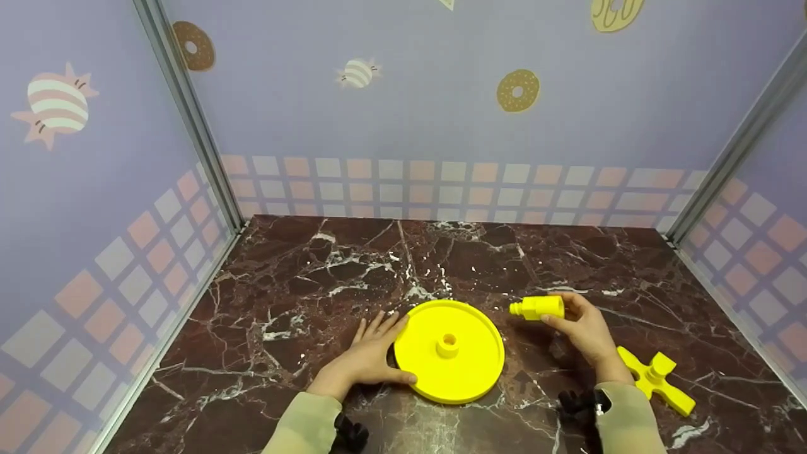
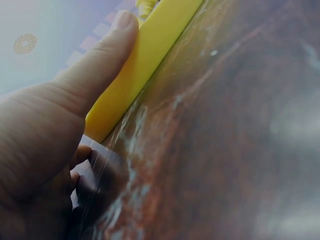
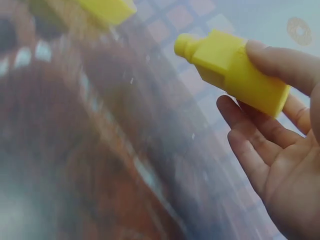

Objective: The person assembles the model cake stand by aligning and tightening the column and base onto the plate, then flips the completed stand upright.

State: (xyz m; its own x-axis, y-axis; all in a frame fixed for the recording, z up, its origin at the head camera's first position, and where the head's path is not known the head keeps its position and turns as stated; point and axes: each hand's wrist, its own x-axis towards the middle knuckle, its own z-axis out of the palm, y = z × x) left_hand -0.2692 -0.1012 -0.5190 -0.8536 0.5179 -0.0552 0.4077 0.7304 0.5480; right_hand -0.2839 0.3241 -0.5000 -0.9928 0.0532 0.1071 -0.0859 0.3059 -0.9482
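Observation:
A round yellow plastic base with a raised rim (image 1: 413, 376) lies flat, a short hollow post (image 1: 447, 345) standing at its middle. My left hand (image 1: 369, 356) rests along its left edge with the fingers spread straight. The thumb lies against the rim in the left wrist view. Right of the base, above the table, my right hand (image 1: 583, 325) pinches a yellow stepped cylinder (image 1: 536, 308) between thumb and fingers. In the right wrist view, the cylinder (image 3: 240, 70) has flat-cut sides and a narrow knobbed tip, which points left toward the base.
A yellow cross-shaped piece (image 1: 656, 378) with a raised stub lies beside my right wrist. The dark red marbled table (image 1: 340, 252) runs back to a patterned purple wall (image 1: 410, 113). Side panels with metal posts (image 1: 195, 120) stand at left and right.

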